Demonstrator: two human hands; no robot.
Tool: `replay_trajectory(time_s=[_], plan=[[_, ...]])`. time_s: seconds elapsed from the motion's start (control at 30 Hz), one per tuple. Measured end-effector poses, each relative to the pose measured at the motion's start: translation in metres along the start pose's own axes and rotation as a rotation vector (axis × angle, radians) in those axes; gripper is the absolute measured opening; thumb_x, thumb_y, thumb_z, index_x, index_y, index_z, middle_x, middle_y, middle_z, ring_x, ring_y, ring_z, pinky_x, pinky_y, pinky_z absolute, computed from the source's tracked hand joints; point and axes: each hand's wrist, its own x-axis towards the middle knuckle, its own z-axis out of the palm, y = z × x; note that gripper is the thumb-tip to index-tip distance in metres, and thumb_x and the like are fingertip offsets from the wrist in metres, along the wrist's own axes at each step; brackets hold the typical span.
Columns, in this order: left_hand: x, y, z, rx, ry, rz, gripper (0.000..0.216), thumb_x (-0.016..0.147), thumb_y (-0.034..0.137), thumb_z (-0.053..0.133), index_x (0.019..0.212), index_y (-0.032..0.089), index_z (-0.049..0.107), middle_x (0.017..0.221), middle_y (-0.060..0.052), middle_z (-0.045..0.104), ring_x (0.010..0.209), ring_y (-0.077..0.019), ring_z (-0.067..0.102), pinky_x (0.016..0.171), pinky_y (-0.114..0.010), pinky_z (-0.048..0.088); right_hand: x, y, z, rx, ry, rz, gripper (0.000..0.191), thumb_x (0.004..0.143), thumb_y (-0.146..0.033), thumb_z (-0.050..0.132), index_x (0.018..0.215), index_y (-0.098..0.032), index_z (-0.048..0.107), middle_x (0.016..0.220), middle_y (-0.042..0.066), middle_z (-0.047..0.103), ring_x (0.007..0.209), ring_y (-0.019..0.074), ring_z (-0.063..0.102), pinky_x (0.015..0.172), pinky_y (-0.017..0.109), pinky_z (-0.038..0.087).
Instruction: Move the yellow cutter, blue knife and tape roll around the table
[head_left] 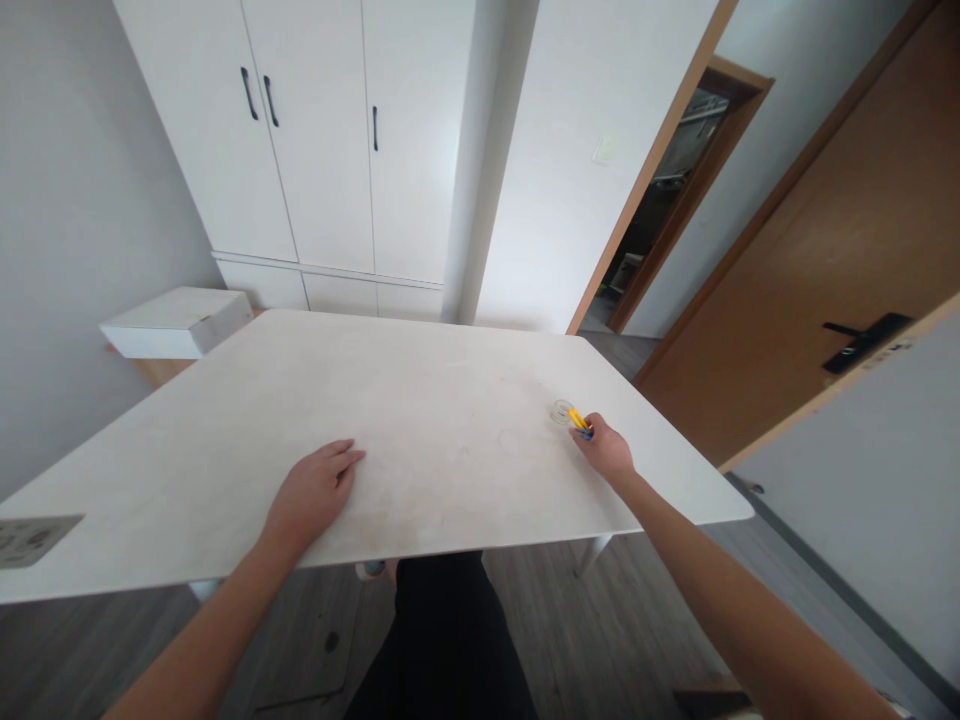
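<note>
My right hand (pixel 604 449) is closed around a small yellow and blue object (pixel 577 419) over the right part of the white table (pixel 420 400). The yellow end sticks out past my fingers, pointing away to the left; its exact kind is too small to make out. Touching or just behind that end is a clear ring (pixel 559 412) that looks like a roll of transparent tape. My left hand (pixel 311 493) rests on the tabletop near the front edge, fingers loosely stretched out, with nothing in it.
A white box (pixel 180 318) stands beyond the table's far left corner. A printed grey sheet or panel (pixel 34 540) lies at the left front edge. White cabinets (pixel 315 140) line the back. A brown door (pixel 817 220) is to the right.
</note>
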Motion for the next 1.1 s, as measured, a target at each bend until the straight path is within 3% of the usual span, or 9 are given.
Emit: replay_trajectory(time_s=[0.17,0.33,0.4,0.5,0.6,0.7,0.9,1.0,1.1], plan=[[0.000,0.000,0.000,-0.015,0.004,0.006,0.043,0.091,0.034,0.039,0.110,0.021,0.076,0.129,-0.009,0.068,0.119,-0.0258,0.063,0.108,-0.044,0.047,0.036,-0.015,-0.011,0.047,0.075,0.000,0.038,0.095,-0.041,0.051,0.123,-0.019,0.061,0.106,0.013,0.069,0.092,0.0237,0.067,0.071,0.029,0.044],[0.000,0.000,0.001,0.004,-0.003,0.009,0.043,0.092,0.031,0.039,0.112,0.021,0.075,0.130,-0.008,0.067,0.120,-0.0246,0.063,0.108,-0.042,0.047,0.066,-0.029,-0.010,-0.006,-0.082,-0.066,0.056,0.082,-0.043,0.066,0.132,-0.017,0.060,0.120,0.017,0.066,0.102,0.0265,0.066,0.076,0.031,0.048],[-0.001,0.002,0.001,0.014,-0.003,0.010,0.042,0.092,0.030,0.039,0.114,0.021,0.074,0.130,-0.008,0.067,0.120,-0.0239,0.063,0.109,-0.041,0.046,0.071,-0.030,-0.006,-0.022,-0.148,-0.089,0.060,0.078,-0.037,0.070,0.133,-0.018,0.058,0.119,0.015,0.068,0.102,0.0270,0.066,0.075,0.032,0.048],[-0.001,0.006,-0.001,0.012,0.002,0.004,0.041,0.093,0.027,0.040,0.113,0.020,0.074,0.129,-0.010,0.068,0.120,-0.0240,0.062,0.109,-0.042,0.046,0.075,-0.036,-0.002,-0.057,-0.217,-0.062,0.047,0.077,-0.030,0.067,0.123,-0.018,0.063,0.109,0.012,0.071,0.094,0.0266,0.068,0.068,0.031,0.047],[0.000,0.011,-0.003,-0.004,0.010,-0.014,0.038,0.092,0.023,0.042,0.111,0.019,0.075,0.127,-0.011,0.069,0.119,-0.0246,0.063,0.108,-0.042,0.047,0.076,-0.065,-0.004,-0.034,-0.220,-0.068,0.042,0.077,-0.031,0.067,0.117,-0.018,0.062,0.097,0.011,0.072,0.084,0.0254,0.068,0.064,0.031,0.045],[0.001,0.014,-0.005,-0.026,0.019,-0.027,0.034,0.090,0.020,0.047,0.110,0.021,0.075,0.126,-0.010,0.069,0.117,-0.0242,0.063,0.107,-0.043,0.047,0.065,-0.133,-0.009,0.112,-0.245,-0.185,0.040,0.078,-0.036,0.069,0.113,-0.019,0.061,0.088,0.008,0.072,0.074,0.0218,0.066,0.062,0.030,0.046],[-0.001,0.017,-0.008,-0.089,-0.001,-0.043,0.033,0.089,0.017,0.049,0.110,0.019,0.074,0.130,-0.014,0.066,0.121,-0.0264,0.060,0.108,-0.045,0.044,0.000,-0.343,-0.015,0.551,-0.500,-0.472,0.029,0.075,-0.037,0.075,0.091,-0.019,0.058,0.077,0.002,0.065,0.058,0.0128,0.058,0.051,0.023,0.044],[-0.002,0.018,-0.009,-0.115,0.008,-0.035,0.030,0.088,0.015,0.050,0.105,0.019,0.074,0.129,-0.015,0.066,0.121,-0.0276,0.060,0.106,-0.047,0.044,-0.038,-0.436,-0.005,0.581,-0.604,-0.577,0.033,0.072,-0.036,0.078,0.090,-0.019,0.057,0.069,-0.001,0.062,0.053,0.0116,0.056,0.049,0.022,0.041],[-0.001,0.017,-0.008,-0.139,0.005,-0.013,0.027,0.087,0.015,0.049,0.100,0.019,0.073,0.116,-0.014,0.070,0.114,-0.0276,0.062,0.104,-0.046,0.046,-0.067,-0.499,0.010,0.517,-0.646,-0.651,0.031,0.074,-0.037,0.076,0.092,-0.018,0.058,0.065,-0.001,0.062,0.054,0.0133,0.058,0.049,0.022,0.040]])
